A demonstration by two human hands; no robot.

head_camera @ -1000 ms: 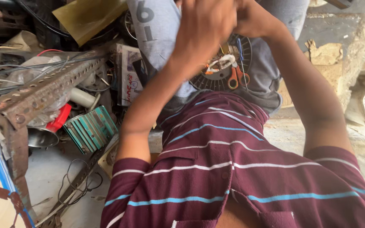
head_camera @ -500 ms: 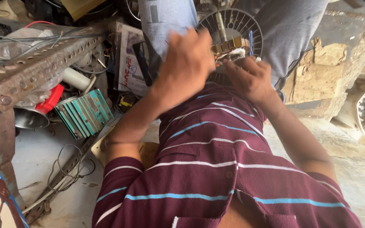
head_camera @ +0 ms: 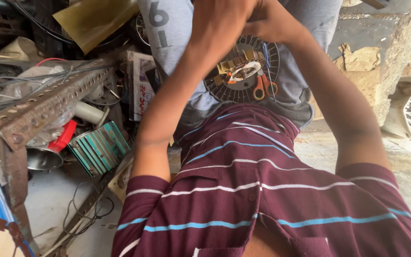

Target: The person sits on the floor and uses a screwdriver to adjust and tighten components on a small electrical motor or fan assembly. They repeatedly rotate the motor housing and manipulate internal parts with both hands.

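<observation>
Head view: cluttered concrete floor point(head_camera: 48, 200), rusty metal rack point(head_camera: 39, 112), crumbling wall point(head_camera: 357, 57).

The motor stator point(head_camera: 243, 71) lies on the person's lap, with the scissors point(head_camera: 264, 85) resting on its right part. Both hands meet above it at the picture's top edge, the left hand point(head_camera: 217, 21) just left of the right hand point(head_camera: 274, 21). To the left, a perforated metal angle bar point(head_camera: 48, 107) slants over a can point(head_camera: 44, 157); a finned block point(head_camera: 98, 147) sits just right of the can, and loose wires point(head_camera: 84, 209) lie on the floor point(head_camera: 44, 200) nearer the camera.
</observation>
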